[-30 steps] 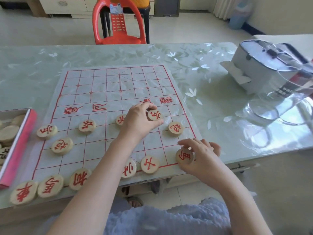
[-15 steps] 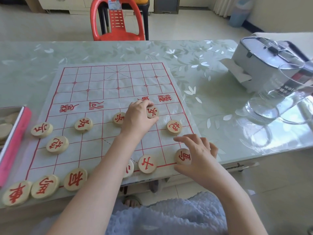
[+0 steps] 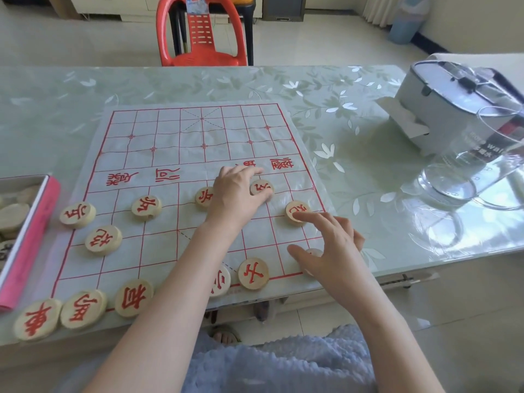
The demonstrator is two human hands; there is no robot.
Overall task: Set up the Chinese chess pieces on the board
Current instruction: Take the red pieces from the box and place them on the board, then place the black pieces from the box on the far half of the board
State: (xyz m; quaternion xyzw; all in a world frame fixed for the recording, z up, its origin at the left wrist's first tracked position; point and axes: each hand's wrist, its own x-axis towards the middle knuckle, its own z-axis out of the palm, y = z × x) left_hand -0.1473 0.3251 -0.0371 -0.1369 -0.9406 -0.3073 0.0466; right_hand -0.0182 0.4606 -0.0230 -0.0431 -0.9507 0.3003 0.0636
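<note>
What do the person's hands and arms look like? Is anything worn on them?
The left hand and right hand are bare: no gloves, rings or watch show. Both forearms are uncovered, no sleeves in view. A pale blue textured garment shows below them.

The left hand (image 3: 235, 197) pinches a soldier piece (image 3: 261, 188) on the board (image 3: 170, 154), near its right edge. The right hand (image 3: 331, 251), fingers spread, lies over a half-hidden piece (image 3: 313, 252) at the board's near right corner. More pieces (image 3: 132, 297) stand along the near edge.

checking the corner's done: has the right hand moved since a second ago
Yes. The right hand has opened over the round wooden corner piece, index finger reaching up the red-lined board to the wooden cannon piece.
</note>
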